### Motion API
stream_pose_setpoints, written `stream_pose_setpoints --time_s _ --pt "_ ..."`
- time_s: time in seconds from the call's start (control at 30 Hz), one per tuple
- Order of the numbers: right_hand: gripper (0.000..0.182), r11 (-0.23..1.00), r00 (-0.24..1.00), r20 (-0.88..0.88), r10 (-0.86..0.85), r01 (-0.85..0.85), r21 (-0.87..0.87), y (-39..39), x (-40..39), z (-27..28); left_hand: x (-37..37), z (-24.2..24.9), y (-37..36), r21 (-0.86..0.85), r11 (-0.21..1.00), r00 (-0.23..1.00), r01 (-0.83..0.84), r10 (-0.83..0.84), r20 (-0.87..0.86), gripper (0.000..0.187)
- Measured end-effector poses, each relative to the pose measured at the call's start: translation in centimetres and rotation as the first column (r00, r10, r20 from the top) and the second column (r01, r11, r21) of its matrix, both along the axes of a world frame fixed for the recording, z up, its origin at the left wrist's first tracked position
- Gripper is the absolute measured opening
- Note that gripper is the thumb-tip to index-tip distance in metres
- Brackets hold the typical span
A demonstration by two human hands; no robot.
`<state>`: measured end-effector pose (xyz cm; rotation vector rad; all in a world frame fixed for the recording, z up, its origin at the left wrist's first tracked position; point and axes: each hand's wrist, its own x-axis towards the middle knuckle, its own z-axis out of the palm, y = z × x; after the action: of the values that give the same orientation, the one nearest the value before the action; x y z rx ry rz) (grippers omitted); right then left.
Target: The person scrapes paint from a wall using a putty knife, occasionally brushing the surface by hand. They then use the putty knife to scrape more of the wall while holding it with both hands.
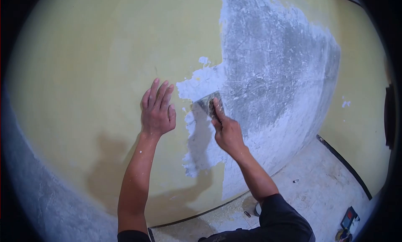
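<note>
My right hand [229,132] is wrapped around a scraper [206,100], its index finger stretched along the tool toward the blade. The blade lies at the ragged white border [203,80] between yellow paint and bared plaster. To the left, my left hand [159,114] rests against the yellow wall [96,62], fingers extended and holding nothing. A large grey and white stripped patch [268,62] spreads up and right of the scraper. White specks dot my left forearm.
Below the wall runs a pale tiled floor [303,179] with scattered debris. A whitish container [258,209] stands partly hidden by my right sleeve. A dark object with a red part [348,217] lies at lower right. Dark skirting [345,166] edges the right wall.
</note>
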<state>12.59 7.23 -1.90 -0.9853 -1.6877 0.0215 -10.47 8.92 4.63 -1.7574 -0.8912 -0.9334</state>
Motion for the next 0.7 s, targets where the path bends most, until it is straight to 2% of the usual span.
stream_pose_setpoints --time_s 0.1,0.23,0.3,0.33,0.4,0.43,0.53,0.63,0.7 --pt "0.063 0.996 0.998 0.041 -0.05 0.047 0.075 2.5 0.3 0.7 -0.2 -0.3 0.3 0.024 0.999 0.999 0.022 -0.023 0.042 0.058" --pt "0.06 0.994 0.995 0.05 -0.081 0.077 0.077 3.8 -0.7 1.3 -0.8 -0.9 0.6 0.059 0.997 0.998 0.056 -0.056 0.002 0.054" --pt "0.064 0.986 0.984 0.099 -0.146 0.137 0.092 3.7 -1.3 2.0 -1.0 -1.0 0.7 0.064 0.996 0.998 0.069 -0.069 -0.007 0.053" --pt "0.064 0.986 0.983 0.101 -0.151 0.142 0.091 3.4 -1.6 3.3 -0.9 -0.9 0.7 0.072 0.994 0.997 0.081 -0.08 -0.009 0.053" --pt "0.054 0.984 0.982 0.105 -0.154 0.143 0.105 3.1 -2.6 6.2 -1.0 -0.9 0.7 0.068 0.993 0.996 0.094 -0.093 -0.007 0.053" --pt "0.053 0.977 0.992 0.056 -0.115 0.103 0.186 3.7 -3.0 6.8 -1.0 -0.7 0.6 0.065 0.994 0.996 0.085 -0.084 -0.012 0.053" --pt "0.055 0.987 0.993 0.072 -0.098 0.088 0.137 3.1 -3.0 6.8 -0.7 -0.7 0.4 0.051 0.996 0.997 0.076 -0.076 -0.011 0.055" --pt "0.056 0.995 0.989 0.114 -0.095 0.091 0.045 2.5 -2.6 3.5 -1.0 -0.6 -0.1 0.013 0.996 0.996 0.084 -0.083 -0.036 0.057" --pt "0.057 0.991 0.992 0.096 -0.08 0.069 0.112 3.4 -3.1 4.6 -0.9 -0.4 -0.1 -0.002 0.995 0.994 0.101 -0.101 -0.03 0.058"
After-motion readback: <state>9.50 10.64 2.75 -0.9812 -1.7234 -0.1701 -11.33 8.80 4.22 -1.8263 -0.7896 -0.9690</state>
